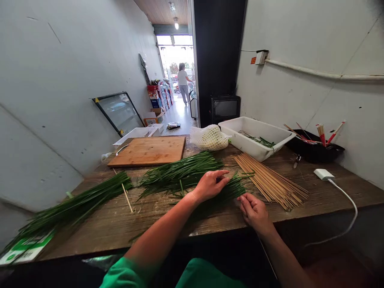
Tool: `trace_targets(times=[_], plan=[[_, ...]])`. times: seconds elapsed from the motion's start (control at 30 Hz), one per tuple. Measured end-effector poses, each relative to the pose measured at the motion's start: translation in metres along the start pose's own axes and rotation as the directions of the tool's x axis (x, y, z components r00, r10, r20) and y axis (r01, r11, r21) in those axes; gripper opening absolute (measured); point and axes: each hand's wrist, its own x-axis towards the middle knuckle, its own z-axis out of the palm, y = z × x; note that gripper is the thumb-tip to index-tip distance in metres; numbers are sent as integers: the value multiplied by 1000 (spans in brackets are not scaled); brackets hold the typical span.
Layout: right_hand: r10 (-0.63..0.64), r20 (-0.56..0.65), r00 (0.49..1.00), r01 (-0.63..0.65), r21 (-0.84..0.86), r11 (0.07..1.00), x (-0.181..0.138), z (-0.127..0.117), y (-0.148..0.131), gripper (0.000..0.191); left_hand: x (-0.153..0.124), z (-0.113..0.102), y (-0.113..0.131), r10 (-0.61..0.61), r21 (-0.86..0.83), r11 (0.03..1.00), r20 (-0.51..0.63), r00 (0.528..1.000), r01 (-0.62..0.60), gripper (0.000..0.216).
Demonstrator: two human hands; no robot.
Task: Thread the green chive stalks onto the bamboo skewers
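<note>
Hands (pixel 254 210), green leaves (pixel 235 188) between them

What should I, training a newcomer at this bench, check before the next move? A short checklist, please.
1. Left hand at the near leaves: ok, over their right part.
2. Right hand grip closed on something: cannot tell, fingertips bunched beside those leaves.
3. Stick pile handy: ok, probably; it lies fanned beside the right hand.
4. Every stick in that pile: not ok, a single stick lies by the left leaf bundle.
5. White adapter apart from the pile: ok.
</note>
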Motion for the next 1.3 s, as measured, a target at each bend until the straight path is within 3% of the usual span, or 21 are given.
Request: trace_targets(times=[0.17, 0.4, 0.63, 0.87, 0.97, 1.07, 1.17, 1.3], plan=[[19, -3, 1000, -19, 18, 1000, -1, 0, -4, 37, -1, 5, -1, 37, -66, 997, 104, 994, -30, 30], [49, 41, 998, -50, 27, 998, -1, 1, -3, 33, 0, 17, 0, 8, -150, 989, -29, 1000, -13, 30], [13, 18, 1000, -12, -42, 999, -2, 0, 2, 33, 0, 25, -7, -55, -235, 971, -17, 998, 50, 25], [47, 16, 999, -47, -22, 999, -3, 0, -5, 34, 2, 23, -5, -6, -278, 961, 37, 999, 16, 27], [94, 20, 995, -96, 94, 991, -2, 1, -9, 34, 7, 12, -8, -24, -133, 991, -4, 1000, 23, 28], [120, 12, 993, -121, 150, 981, -1, 2, -9, 36, 9, -4, -18, -87, 215, 970, -128, 988, 113, 24], [106, 1, 994, -106, 126, 986, -2, 0, -4, 36, 7, -14, -27, -110, 467, 877, -24, 994, 108, 18], [54, -19, 998, -52, 56, 997, 0, -4, 7, 33, 5, -12, -31, -125, 619, 784, 65, 990, 59, 16]])
